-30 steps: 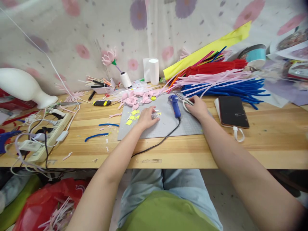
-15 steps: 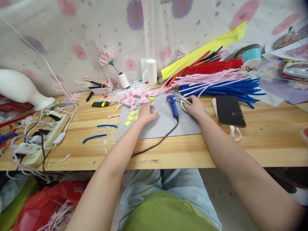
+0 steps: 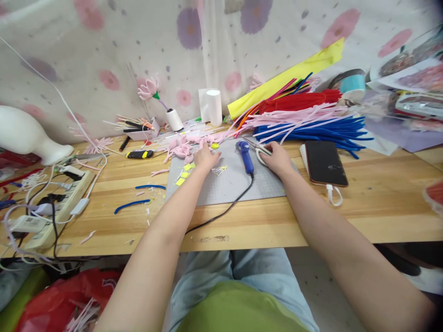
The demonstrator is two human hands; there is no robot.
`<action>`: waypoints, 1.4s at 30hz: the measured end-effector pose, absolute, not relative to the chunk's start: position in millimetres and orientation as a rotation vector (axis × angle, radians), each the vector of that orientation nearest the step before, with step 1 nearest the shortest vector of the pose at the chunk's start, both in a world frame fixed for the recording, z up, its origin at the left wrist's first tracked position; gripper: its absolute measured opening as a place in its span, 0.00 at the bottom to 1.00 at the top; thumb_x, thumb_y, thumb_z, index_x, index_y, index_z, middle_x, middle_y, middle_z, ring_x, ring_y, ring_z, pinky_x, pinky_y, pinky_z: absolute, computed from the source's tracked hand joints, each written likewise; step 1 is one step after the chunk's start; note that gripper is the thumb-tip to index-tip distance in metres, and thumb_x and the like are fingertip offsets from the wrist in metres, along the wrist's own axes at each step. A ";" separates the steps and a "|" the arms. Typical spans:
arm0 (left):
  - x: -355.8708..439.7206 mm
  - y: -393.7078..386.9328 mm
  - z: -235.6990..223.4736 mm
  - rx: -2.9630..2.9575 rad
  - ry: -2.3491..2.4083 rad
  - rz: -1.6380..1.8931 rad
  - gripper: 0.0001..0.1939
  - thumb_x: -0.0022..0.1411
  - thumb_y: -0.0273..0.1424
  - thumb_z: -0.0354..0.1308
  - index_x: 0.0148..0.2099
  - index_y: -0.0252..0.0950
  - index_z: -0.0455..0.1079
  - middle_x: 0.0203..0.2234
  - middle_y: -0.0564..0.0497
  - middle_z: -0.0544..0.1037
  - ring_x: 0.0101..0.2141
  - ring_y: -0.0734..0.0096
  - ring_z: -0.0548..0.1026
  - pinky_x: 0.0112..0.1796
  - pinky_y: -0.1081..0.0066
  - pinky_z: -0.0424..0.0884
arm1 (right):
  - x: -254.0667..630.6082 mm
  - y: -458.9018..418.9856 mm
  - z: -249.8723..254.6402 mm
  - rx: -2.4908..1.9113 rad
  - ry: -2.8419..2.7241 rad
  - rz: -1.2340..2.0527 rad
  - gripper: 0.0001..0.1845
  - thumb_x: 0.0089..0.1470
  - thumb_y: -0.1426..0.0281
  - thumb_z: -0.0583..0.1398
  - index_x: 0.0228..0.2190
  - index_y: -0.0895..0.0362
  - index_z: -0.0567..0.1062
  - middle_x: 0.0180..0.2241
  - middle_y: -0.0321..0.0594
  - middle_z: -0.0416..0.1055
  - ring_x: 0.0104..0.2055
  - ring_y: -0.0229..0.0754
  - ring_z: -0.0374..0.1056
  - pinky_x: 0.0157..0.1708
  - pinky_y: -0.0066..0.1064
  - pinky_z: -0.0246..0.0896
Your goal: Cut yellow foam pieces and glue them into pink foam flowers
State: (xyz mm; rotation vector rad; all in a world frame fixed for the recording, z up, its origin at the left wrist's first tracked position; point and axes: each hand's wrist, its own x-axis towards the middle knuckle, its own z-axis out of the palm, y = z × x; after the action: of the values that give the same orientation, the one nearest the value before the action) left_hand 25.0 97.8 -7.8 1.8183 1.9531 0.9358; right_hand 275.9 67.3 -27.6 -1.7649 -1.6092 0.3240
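My left hand (image 3: 206,159) is over the grey cutting mat (image 3: 224,196), thumb spread from its fingers, beside pink fuzzy petals (image 3: 182,150) and a small yellow bundle (image 3: 215,145). Just right of it, a little heap of thin white stems with yellow ends (image 3: 219,170) lies on the mat. Small yellow squares (image 3: 184,174) are on its left. At the mat's right, my right hand (image 3: 278,159) is closed round the white handles of scissors (image 3: 262,154), blades toward the back left. Between both hands lies a blue glue gun (image 3: 245,157), its cord running forward.
Bundles of blue (image 3: 311,131), pink and red pipe cleaners lie at the back right. A dark phone (image 3: 326,163) is right of the mat. Far left are a cable-laden power strip (image 3: 65,203) and a white foam head (image 3: 29,133). A pink flower (image 3: 150,87) stands behind.
My left hand has shifted slightly, and the white-stemmed heap now shows on the mat beside it. The right hand stays at the scissors. The camera view has tilted a little.
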 end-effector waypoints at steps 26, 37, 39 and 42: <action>4.1 30.3 -1.5 1.103 1.116 1.122 0.15 0.39 0.22 0.54 0.33 0.38 0.60 0.15 0.61 0.60 0.30 0.71 0.76 0.40 0.66 0.70 | 271.6 66.6 -28.5 -1.715 -1.756 0.118 0.13 0.42 0.68 0.58 0.34 0.56 0.69 0.38 0.49 0.67 0.44 0.52 0.62 0.44 0.42 0.57; 11.4 12.4 -15.8 1.357 1.182 1.342 0.17 0.46 0.20 0.53 0.40 0.40 0.58 0.14 0.63 0.58 0.30 0.75 0.74 0.44 0.67 0.69 | 202.4 13.2 32.0 -1.368 -1.727 0.346 0.10 0.53 0.66 0.52 0.37 0.52 0.68 0.37 0.42 0.70 0.36 0.43 0.67 0.38 0.37 0.61; 12.8 11.2 -19.9 1.401 1.210 1.364 0.18 0.48 0.20 0.53 0.41 0.40 0.57 0.15 0.63 0.59 0.30 0.75 0.74 0.43 0.68 0.69 | 178.2 14.5 22.4 -1.308 -1.819 0.627 0.10 0.50 0.66 0.57 0.37 0.52 0.67 0.34 0.38 0.72 0.31 0.40 0.68 0.34 0.35 0.62; 13.3 10.8 -27.2 1.444 1.238 1.382 0.17 0.49 0.21 0.54 0.42 0.40 0.57 0.17 0.62 0.60 0.31 0.74 0.74 0.41 0.69 0.69 | 151.6 26.0 1.1 -1.388 -1.725 0.963 0.13 0.47 0.65 0.60 0.35 0.53 0.64 0.28 0.36 0.71 0.25 0.39 0.67 0.27 0.32 0.61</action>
State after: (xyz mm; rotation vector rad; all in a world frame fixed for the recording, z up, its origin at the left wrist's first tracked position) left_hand 13.3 10.8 -27.2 1.4439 1.2384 1.3824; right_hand 151.6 26.0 1.1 -1.3879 -1.7246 0.9634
